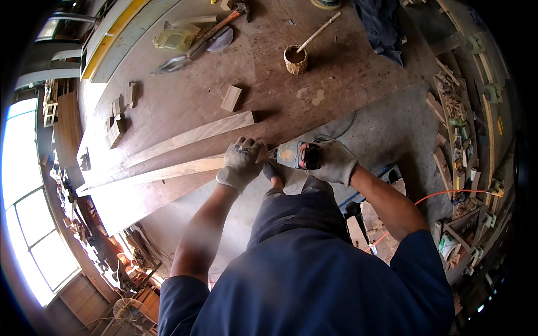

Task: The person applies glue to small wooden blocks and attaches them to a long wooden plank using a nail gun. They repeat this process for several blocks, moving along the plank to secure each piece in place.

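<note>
Grey-gloved left hand (242, 162) presses flat on long wooden plank (168, 172) at workbench (185, 101) edge; right hand (335, 161) is clenched around power tool (297, 155), probably a drill, at the plank's end.

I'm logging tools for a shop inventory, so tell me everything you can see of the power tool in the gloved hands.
The power tool is a small handheld unit with a grey body and a red and black section. It lies roughly level at the workbench edge, nose toward the long wooden board. The gloved right hand wraps its rear; the gloved left hand covers its front, hiding the working end.
</note>
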`<state>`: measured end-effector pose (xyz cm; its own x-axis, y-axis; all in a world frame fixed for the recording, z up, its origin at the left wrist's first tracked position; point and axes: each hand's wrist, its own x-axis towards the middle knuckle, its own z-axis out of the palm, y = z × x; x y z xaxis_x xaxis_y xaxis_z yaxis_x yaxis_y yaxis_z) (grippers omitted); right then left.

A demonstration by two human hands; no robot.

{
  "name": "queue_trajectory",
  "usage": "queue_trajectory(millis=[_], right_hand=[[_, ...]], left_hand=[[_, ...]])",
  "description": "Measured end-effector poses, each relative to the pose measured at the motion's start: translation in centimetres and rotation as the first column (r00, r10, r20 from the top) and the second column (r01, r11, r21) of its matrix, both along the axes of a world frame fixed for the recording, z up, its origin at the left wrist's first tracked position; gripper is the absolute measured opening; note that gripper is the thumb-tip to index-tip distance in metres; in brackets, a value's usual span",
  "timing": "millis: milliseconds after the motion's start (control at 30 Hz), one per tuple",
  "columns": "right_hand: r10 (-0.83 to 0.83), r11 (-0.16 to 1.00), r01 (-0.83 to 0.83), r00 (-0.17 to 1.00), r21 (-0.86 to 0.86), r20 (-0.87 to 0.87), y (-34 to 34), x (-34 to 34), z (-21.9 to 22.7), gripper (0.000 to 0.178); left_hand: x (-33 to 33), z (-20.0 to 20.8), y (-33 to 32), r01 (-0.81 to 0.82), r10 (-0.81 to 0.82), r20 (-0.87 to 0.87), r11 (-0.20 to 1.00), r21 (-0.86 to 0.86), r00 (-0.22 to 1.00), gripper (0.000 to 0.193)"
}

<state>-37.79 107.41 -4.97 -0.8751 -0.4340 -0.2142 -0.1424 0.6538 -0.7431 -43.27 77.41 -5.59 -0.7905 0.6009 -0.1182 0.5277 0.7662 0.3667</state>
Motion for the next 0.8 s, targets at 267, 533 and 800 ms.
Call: queue_trajectory(millis=[267, 533, 800], right_hand=[[0.012, 0.998, -0.012, 1.0, 0.059, -0.006, 0.5, 0.0, 0.3, 0.036], [0.046, 0.996, -0.047, 0.999, 0.076, 0.01, -0.4, -0.2, 0.7, 0.034], [0.029, 0.998, -0.028, 0.999, 0.059, -0.02, -0.9, -0.1, 0.5, 0.035]], left_hand=[[0.0, 0.9, 0.2, -0.011, 0.011, 0.033, 1.0, 0.0, 0.999, 0.035], [-0.1, 1.0, 0.2, -0.006, 0.007, 0.058, 1.0, -0.021, 0.998, 0.043], [-0.1, 0.9, 0.1, 0.0, 0.001, 0.044, 1.0, -0.016, 0.999, 0.043]])
